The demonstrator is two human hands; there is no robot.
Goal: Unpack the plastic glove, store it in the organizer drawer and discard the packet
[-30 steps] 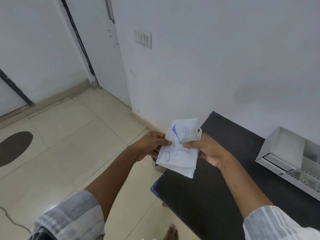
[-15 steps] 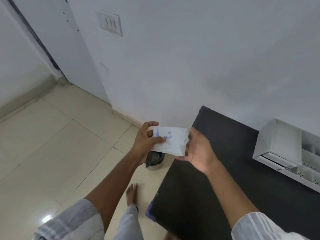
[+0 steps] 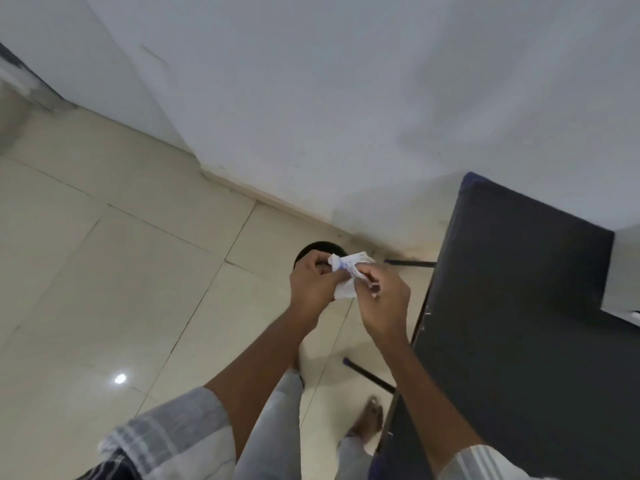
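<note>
Both hands crumple the packet over a dark bin beside the table.

The left hand [image 3: 313, 284] is closed around the left side of the white packet [image 3: 348, 273] (blue print, badly creased), thumb and fingers curled onto it. The right hand [image 3: 382, 299] pinches its right edge, fingers bent in. The packet sits between them, above the round dark bin [image 3: 320, 247] on the tiled floor [image 3: 104, 271]. Further right stands the black table [image 3: 519, 306], with a white organizer [image 3: 625, 271] at the frame's edge.
</note>
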